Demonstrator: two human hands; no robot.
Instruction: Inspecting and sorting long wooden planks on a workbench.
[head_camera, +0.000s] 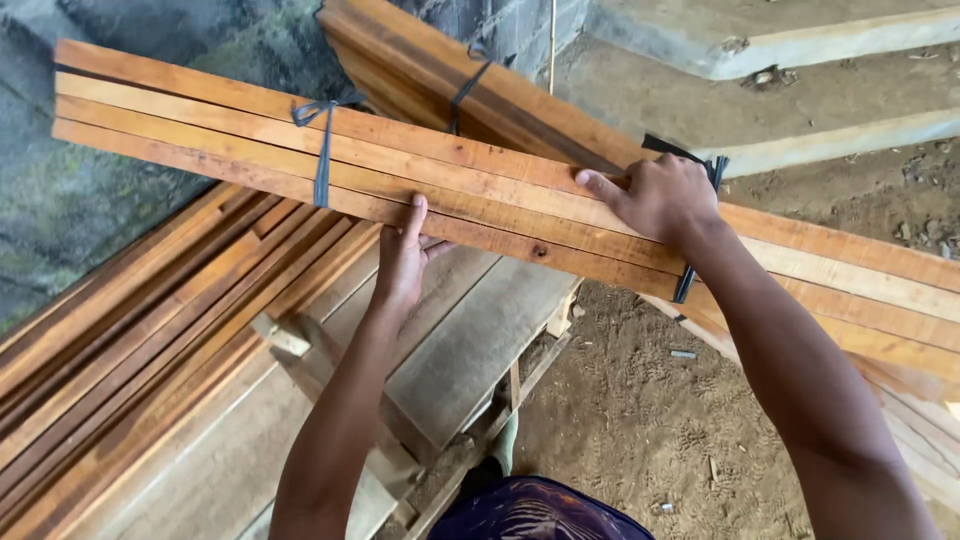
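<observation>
Right now, looking down, my left hand (402, 262) cups the near edge of a strapped bundle of wooden slats (480, 190) from below, thumb pointing up its face, fingers curled under. My right hand (662, 196) lies spread over the bundle's top beside a dark strap (700, 215), gripping. The bundle hangs level above stacked planks (150, 340) and a dirt floor (640, 400).

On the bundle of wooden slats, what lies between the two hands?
In the head view, only bare slat surface of the bundle runs between the left hand and right hand; both dark straps lie outside that stretch.
</observation>
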